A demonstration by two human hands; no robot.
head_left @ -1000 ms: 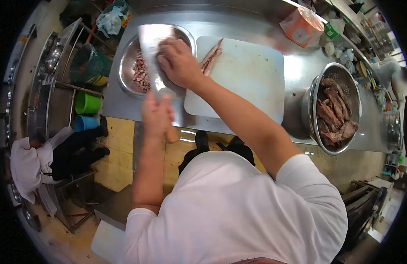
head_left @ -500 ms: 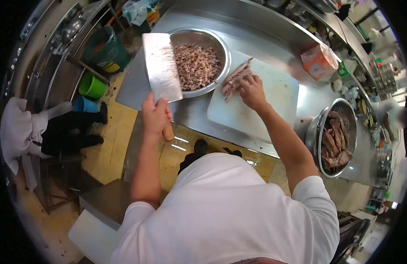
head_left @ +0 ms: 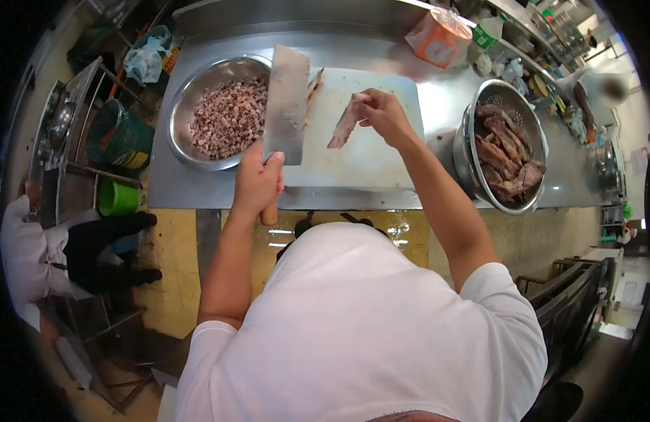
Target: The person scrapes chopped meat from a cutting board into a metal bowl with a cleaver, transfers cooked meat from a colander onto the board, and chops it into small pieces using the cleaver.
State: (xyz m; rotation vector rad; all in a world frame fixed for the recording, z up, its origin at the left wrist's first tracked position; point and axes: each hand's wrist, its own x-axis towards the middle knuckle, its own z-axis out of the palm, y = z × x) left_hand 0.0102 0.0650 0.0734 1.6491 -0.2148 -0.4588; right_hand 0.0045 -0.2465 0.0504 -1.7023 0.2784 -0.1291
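My left hand (head_left: 258,179) is closed round the wooden handle of a cleaver (head_left: 286,105), whose broad blade points away from me over the left part of the white cutting board (head_left: 381,165). Between the fingers of my right hand (head_left: 386,116), a strip of cooked meat (head_left: 345,126) hangs above the board. More meat (head_left: 314,88) lies on the board, partly hidden behind the blade. To the left, a steel bowl (head_left: 176,137) holds finely diced meat (head_left: 230,118).
A steel colander (head_left: 470,169) with large meat pieces (head_left: 508,155) stands right of the board. Behind it are an orange-and-white bag (head_left: 441,39) and a green packet (head_left: 487,32). Bins, including a green bucket (head_left: 119,197), and a person (head_left: 36,246) are at left.
My right hand has lifted a meat strip from the board. The cleaver has moved from over the bowl to the board's left side. The camera view has turned.
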